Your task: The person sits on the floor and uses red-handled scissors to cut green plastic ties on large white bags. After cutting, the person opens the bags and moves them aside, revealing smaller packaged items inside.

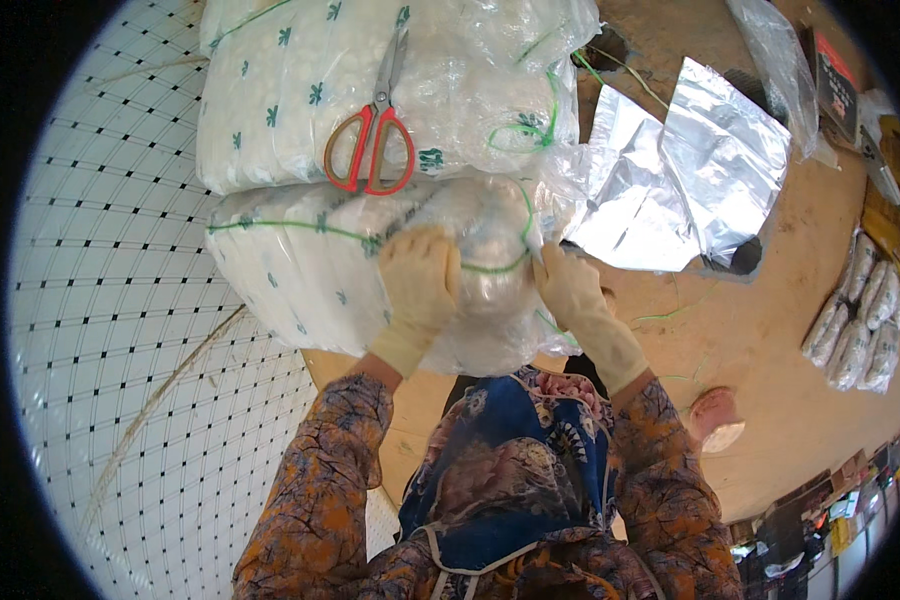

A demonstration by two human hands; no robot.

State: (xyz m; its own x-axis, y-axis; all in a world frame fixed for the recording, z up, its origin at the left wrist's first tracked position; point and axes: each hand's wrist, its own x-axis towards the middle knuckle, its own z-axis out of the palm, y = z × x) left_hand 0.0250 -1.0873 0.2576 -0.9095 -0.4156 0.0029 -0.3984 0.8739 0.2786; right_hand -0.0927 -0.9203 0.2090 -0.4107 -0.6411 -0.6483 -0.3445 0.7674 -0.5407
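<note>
A large clear plastic bag (330, 292) of white packed goods, with green printed marks, lies in front of me with green twine around it. My left hand (420, 277), in a pale rubber glove, rests with curled fingers on its top beside the twine. My right hand (574, 292), gloved alike, has its fingers closed on the plastic at the bag's right end. Behind lies a second such bag (270, 112), its green twine tied in a bow (544, 139). Red-handled scissors (375, 142) lie on it, blades pointing away from me.
Silver foil sheets (682, 172) lie right of the bags. Further right are several small filled plastic packs (862, 322) and a knife (881, 169). A pink object (716, 420) stands on the brown floor near my right arm. White dotted sheeting (142, 262) covers the left side.
</note>
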